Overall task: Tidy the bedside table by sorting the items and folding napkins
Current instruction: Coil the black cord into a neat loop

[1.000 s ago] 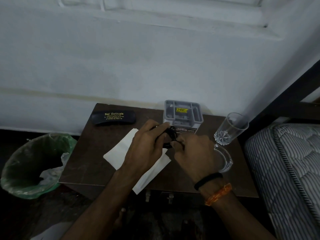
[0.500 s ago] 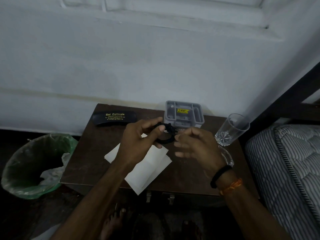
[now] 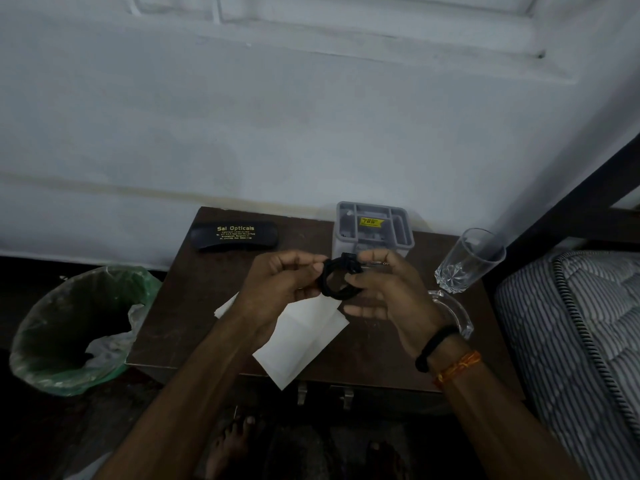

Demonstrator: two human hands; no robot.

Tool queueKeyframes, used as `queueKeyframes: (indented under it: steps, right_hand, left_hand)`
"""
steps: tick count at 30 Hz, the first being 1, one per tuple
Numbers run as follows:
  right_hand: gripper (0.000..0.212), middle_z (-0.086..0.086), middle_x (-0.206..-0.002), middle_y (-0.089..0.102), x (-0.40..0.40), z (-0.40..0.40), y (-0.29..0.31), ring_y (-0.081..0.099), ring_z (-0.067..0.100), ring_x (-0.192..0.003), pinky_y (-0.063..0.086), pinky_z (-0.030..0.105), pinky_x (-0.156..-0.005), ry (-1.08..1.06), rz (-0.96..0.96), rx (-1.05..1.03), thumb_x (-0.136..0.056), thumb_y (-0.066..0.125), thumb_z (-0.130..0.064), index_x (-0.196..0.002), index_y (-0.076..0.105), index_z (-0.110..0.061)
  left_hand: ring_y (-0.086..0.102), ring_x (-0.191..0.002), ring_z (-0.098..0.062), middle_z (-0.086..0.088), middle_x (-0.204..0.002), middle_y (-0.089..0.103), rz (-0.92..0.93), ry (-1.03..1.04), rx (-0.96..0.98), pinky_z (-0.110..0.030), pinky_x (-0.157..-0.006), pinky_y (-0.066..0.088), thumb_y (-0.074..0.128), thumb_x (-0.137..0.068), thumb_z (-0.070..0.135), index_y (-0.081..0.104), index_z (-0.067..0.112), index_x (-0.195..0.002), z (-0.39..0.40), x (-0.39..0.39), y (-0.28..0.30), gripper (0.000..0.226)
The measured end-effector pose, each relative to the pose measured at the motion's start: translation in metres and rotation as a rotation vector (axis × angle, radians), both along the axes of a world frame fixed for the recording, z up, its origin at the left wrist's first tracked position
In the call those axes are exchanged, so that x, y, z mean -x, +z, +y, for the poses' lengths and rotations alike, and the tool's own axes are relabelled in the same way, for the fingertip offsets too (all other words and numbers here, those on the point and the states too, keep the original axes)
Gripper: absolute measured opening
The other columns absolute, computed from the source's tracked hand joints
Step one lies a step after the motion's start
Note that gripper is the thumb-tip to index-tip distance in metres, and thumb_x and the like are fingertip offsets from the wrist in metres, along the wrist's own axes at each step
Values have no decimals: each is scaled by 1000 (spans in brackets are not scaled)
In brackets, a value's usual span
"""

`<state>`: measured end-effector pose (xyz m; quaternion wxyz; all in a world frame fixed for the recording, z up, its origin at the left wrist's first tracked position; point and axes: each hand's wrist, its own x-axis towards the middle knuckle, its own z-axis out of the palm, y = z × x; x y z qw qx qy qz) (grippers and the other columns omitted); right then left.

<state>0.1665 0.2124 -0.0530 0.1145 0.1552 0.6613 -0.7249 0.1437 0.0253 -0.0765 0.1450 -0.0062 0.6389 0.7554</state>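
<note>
Above the dark wooden bedside table (image 3: 180,327) I hold a coiled black cable (image 3: 337,280) between both hands. My left hand (image 3: 280,285) pinches the coil's left side with thumb and fingers. My right hand (image 3: 384,292) holds the coil's right side with its upper fingers and thumb, the lower fingers spread below. A white napkin (image 3: 301,341) lies unfolded on the table under my hands. A grey plastic organiser (image 3: 374,225) with a yellow label stands at the back, partly hidden by the cable.
A black spectacle case (image 3: 235,233) lies at the back left. A clear tumbler (image 3: 467,261) stands at the right, with a clear glass dish (image 3: 457,313) beside it. A green-lined bin (image 3: 72,327) sits left of the table, a striped mattress (image 3: 581,341) right.
Both hands rose slightly with the cable. My right hand opened off the coil half a second ago and now holds it again.
</note>
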Motion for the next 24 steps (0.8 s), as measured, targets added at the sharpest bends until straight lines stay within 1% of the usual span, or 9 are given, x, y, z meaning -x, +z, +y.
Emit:
queueKeyframes:
  steps: [2,5,7,12,16,18,19,22,24]
  right_hand:
    - [30,7,-119,66,-1,-4,-1,70,25,-102,61,46,-79,83,9,-44,-86,71,-9,-114,64,-15]
    - [24,7,-119,66,-1,-7,0,70,25,-102,62,42,-78,172,43,-95,-89,69,-11,-113,67,-14]
    - [23,11,-119,65,0,-7,0,70,29,-101,62,40,-77,171,23,-72,-90,68,-10,-112,68,-12]
    - [30,16,-120,66,1,-8,-5,71,30,-100,60,41,-83,192,-17,28,-87,69,-1,-116,65,-3]
    - [32,14,-115,69,4,-15,-14,73,27,-96,61,34,-78,161,-32,34,-84,71,1,-116,64,-2]
    - [32,13,-114,69,5,-21,-22,73,26,-96,62,33,-77,123,-48,19,-85,70,1,-115,64,-2]
    - [31,14,-115,69,6,-24,-26,72,26,-97,61,33,-78,99,-54,6,-85,70,1,-116,64,-2]
    - [30,15,-118,67,14,-36,-39,69,27,-102,61,36,-82,5,-79,-24,-86,69,1,-116,62,-1]
    - [28,15,-117,67,24,-45,-48,69,27,-101,61,35,-80,-67,-106,-27,-86,69,3,-113,63,-3]
  left_hand:
    - [73,-91,-25,-13,-98,75,15,-28,49,-33,-76,61,62,-91,2,71,4,-103,1,-2,0,15]
    - [73,-85,-31,-19,-101,70,88,-22,174,-42,-74,62,61,-92,1,68,2,-101,0,-3,1,11]
    - [74,-79,-30,-16,-102,66,112,-8,244,-47,-70,62,60,-92,-1,67,3,-98,-1,-3,2,9]
    - [74,-75,-26,-11,-101,64,147,41,355,-44,-60,63,59,-93,0,67,8,-95,-5,-3,4,12]
    - [72,-78,-22,-8,-99,66,134,45,477,-42,-62,63,59,-95,7,67,10,-101,-13,0,1,10]
    - [71,-81,-20,-6,-102,66,104,33,591,-40,-67,63,60,-95,14,64,12,-110,-20,3,-2,15]
    - [69,-85,-20,-6,-105,66,96,34,672,-39,-73,62,60,-96,17,62,13,-114,-24,4,-4,19]
    - [63,-103,-21,-7,-119,64,131,14,951,-36,-92,54,61,-94,22,59,12,-122,-40,8,-12,29]
    - [60,-111,-21,-7,-126,62,129,-26,1030,-35,-96,51,64,-92,23,59,11,-124,-44,9,-15,34]
